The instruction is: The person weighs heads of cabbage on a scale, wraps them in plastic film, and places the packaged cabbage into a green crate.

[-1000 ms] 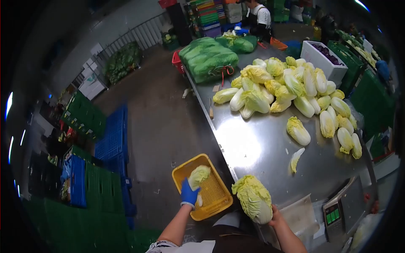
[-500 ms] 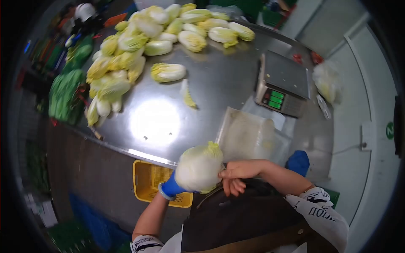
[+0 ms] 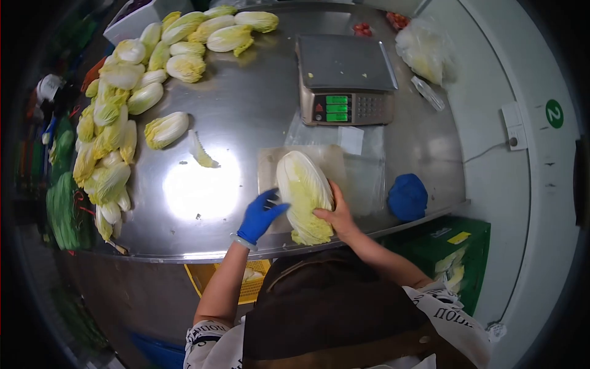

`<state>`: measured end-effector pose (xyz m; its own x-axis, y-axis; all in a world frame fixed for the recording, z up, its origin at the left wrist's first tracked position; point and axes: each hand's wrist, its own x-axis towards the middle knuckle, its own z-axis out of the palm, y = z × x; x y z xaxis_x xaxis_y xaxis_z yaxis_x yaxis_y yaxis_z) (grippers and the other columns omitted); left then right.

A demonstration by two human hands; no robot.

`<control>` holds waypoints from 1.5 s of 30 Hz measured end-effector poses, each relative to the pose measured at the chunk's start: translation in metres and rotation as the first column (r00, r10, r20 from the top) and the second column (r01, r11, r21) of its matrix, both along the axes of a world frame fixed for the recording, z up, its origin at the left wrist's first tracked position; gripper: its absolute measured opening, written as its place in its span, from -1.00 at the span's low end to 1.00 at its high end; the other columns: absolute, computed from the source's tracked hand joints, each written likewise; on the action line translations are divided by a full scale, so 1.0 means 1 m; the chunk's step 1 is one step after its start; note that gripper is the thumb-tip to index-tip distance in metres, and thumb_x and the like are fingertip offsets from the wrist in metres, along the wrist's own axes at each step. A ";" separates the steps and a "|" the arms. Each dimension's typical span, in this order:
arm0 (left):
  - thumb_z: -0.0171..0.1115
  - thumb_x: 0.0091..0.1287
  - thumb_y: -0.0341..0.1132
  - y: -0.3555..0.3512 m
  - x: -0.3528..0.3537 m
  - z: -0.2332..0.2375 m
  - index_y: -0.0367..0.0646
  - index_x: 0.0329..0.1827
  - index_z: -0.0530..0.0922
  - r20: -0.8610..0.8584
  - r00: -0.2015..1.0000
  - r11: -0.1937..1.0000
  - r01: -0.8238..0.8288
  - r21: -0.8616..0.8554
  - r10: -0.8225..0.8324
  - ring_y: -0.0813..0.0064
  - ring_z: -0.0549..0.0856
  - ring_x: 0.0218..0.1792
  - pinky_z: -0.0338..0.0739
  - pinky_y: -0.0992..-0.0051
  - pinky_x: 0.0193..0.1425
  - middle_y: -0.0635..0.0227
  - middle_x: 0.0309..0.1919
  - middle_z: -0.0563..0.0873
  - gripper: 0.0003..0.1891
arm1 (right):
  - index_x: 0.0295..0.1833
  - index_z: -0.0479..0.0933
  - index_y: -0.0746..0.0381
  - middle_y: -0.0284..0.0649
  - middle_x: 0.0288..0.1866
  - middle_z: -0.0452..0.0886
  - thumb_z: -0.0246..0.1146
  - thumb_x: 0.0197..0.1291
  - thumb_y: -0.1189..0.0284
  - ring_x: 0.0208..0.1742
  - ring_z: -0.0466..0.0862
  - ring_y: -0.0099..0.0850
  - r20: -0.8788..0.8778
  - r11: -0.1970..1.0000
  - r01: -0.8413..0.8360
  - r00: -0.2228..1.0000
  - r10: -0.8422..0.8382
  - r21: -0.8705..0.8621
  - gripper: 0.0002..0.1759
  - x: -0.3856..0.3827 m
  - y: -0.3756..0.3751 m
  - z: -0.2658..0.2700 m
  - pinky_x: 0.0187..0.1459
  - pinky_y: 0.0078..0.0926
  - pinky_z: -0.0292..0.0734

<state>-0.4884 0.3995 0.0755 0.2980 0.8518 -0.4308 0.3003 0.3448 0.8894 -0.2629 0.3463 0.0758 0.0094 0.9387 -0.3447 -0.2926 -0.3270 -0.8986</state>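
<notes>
A large napa cabbage (image 3: pixel 304 194) lies over a pale board (image 3: pixel 268 167) near the table's front edge, its leafy end towards me. My right hand (image 3: pixel 337 214), bare, is wrapped round the cabbage's right side. On the left, my left hand (image 3: pixel 261 215) in a blue glove has its fingers apart beside the cabbage, with nothing in it. Behind the board stands a scale (image 3: pixel 347 77) with green digits. A single cabbage (image 3: pixel 166 130) and a loose leaf (image 3: pixel 201 150) lie further left.
Many cabbages (image 3: pixel 117 111) are heaped along the table's (image 3: pixel 258 80) left and back. A blue cloth-like bundle (image 3: pixel 407 197) lies at the right. Below the front edge are a yellow basket (image 3: pixel 198 277) and a green crate (image 3: pixel 479 246). Plastic bags (image 3: pixel 424 52) rest at the back right.
The cabbage has moved from in front of the table onto the board. My left hand has come off it and opened; my right hand now grips its side. The view has turned right.
</notes>
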 end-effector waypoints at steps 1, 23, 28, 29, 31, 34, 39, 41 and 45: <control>0.41 0.17 -0.21 0.000 0.000 -0.024 -0.26 0.21 0.46 -0.073 0.992 0.991 -0.091 0.096 0.099 0.53 0.61 -0.25 0.52 0.52 -0.15 0.25 -0.12 0.64 -0.43 | 0.44 0.01 0.32 -0.08 0.33 0.27 0.51 -0.15 0.34 0.35 0.31 -0.28 0.088 0.998 0.063 0.994 -0.065 0.023 0.09 -0.002 -0.005 -0.013 0.34 -0.39 0.19; 0.31 0.22 -0.36 0.019 -0.002 -0.056 -0.11 0.36 0.30 -0.128 0.864 0.855 -0.442 0.271 0.487 0.37 0.51 0.03 0.44 0.41 0.03 0.24 0.20 0.46 -0.38 | 0.32 0.26 0.22 -0.16 0.16 0.48 0.38 0.08 0.24 0.13 0.53 -0.35 -0.369 0.978 0.208 0.910 -0.190 0.008 -0.27 0.132 0.144 0.013 0.15 -0.37 0.48; 0.29 0.23 -0.40 0.010 -0.002 -0.058 -0.16 0.35 0.30 -0.067 0.869 0.847 -0.457 0.272 0.490 0.40 0.53 -0.02 0.46 0.44 0.04 0.23 0.18 0.47 -0.40 | 0.32 0.26 0.28 -0.11 0.15 0.50 0.43 0.00 0.12 0.12 0.55 -0.34 0.336 0.945 0.279 0.885 -0.322 0.171 -0.16 0.181 0.277 0.040 0.12 -0.45 0.44; 0.29 0.23 -0.40 0.009 -0.001 -0.057 -0.15 0.35 0.30 -0.086 0.862 0.847 -0.465 0.258 0.499 0.40 0.53 -0.02 0.46 0.44 0.04 0.24 0.18 0.47 -0.40 | 0.35 0.24 0.27 -0.09 0.19 0.48 0.42 0.01 0.08 0.16 0.53 -0.33 0.397 0.948 0.278 0.861 -0.318 0.157 -0.12 0.186 0.293 0.033 0.15 -0.45 0.41; 0.27 0.24 -0.43 0.006 -0.002 -0.055 -0.15 0.34 0.31 -0.112 0.847 0.840 -0.481 0.252 0.519 0.41 0.54 -0.03 0.46 0.45 0.02 0.25 0.17 0.48 -0.42 | 0.34 0.23 0.32 -0.05 0.19 0.48 0.44 -0.02 0.04 0.19 0.51 -0.27 0.509 0.970 0.189 0.826 -0.242 0.154 -0.07 0.193 0.311 0.023 0.21 -0.40 0.37; 0.25 0.24 -0.47 0.003 -0.019 -0.061 -0.14 0.33 0.33 -0.126 0.833 0.824 -0.488 0.288 0.538 0.44 0.55 -0.07 0.47 0.47 -0.01 0.25 0.15 0.49 -0.44 | 0.38 0.14 0.39 0.08 0.36 0.30 0.30 0.02 -0.16 0.37 0.32 -0.15 0.682 0.981 0.139 0.705 -0.194 0.135 0.05 0.213 0.316 0.037 0.34 -0.29 0.19; 0.14 0.31 -0.47 -0.002 -0.046 -0.068 -0.24 0.26 0.39 -0.052 0.778 0.772 -0.608 0.186 0.626 0.50 0.52 0.00 0.41 0.52 0.08 0.26 0.12 0.53 -0.57 | 0.44 0.10 0.28 0.14 0.38 0.21 0.27 0.01 -0.21 0.41 0.26 -0.12 0.676 0.905 0.287 0.601 -0.425 0.314 0.06 0.288 0.283 0.087 0.35 -0.31 0.14; 0.12 0.32 -0.45 -0.002 -0.049 -0.072 -0.25 0.25 0.41 -0.033 0.752 0.750 -0.651 0.118 0.658 0.50 0.52 0.01 0.40 0.53 0.10 0.26 0.09 0.55 -0.59 | 0.44 0.10 0.28 0.15 0.37 0.22 0.28 -0.02 -0.22 0.39 0.27 -0.11 0.708 0.924 0.250 0.593 -0.383 0.290 0.09 0.286 0.274 0.100 0.33 -0.31 0.16; 0.12 0.32 -0.44 0.003 -0.037 -0.066 -0.23 0.24 0.41 0.023 0.750 0.749 -0.661 0.037 0.661 0.49 0.54 0.01 0.42 0.51 0.08 0.27 0.06 0.56 -0.59 | 0.44 0.07 0.27 0.14 0.38 0.21 0.34 -0.10 -0.23 0.38 0.28 -0.05 0.794 0.958 0.151 0.537 -0.286 0.243 0.15 0.243 0.281 0.101 0.33 -0.26 0.19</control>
